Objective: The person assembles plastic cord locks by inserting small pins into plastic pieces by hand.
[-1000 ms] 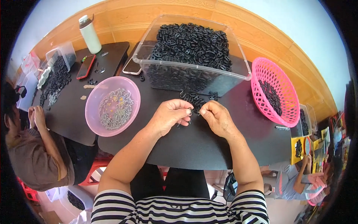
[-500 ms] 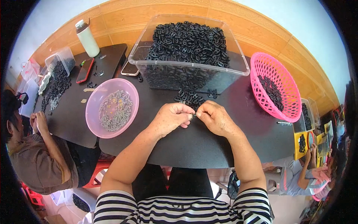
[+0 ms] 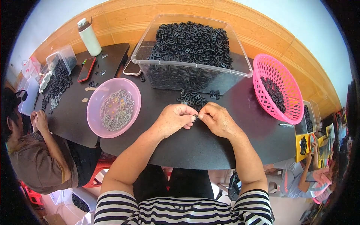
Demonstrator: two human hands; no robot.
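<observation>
My left hand (image 3: 176, 119) and my right hand (image 3: 216, 118) meet above the dark table, fingertips almost touching. Between them is a small black piece (image 3: 195, 118), pinched by the left thumb and fingers; its shape is mostly hidden. The right thumb and forefinger press together against its right side. Just beyond my fingers lies a loose pile of black two-holed oval pieces (image 3: 194, 99), with a few thin grey pieces at its left edge. Behind that, a clear plastic bin (image 3: 228, 84) is heaped with the same black pieces.
To the left stands a pink bowl (image 3: 93, 122) of small grey pieces; to the right, a pink lattice basket (image 3: 290, 80) holds black parts. A red phone (image 3: 86, 70) and white bottle (image 3: 90, 39) are farther left. People sit at both sides, the left one (image 3: 41, 161) close by.
My hands keep nearly the same place, with slight finger movement around the small black piece. The whole view has shifted a little.
</observation>
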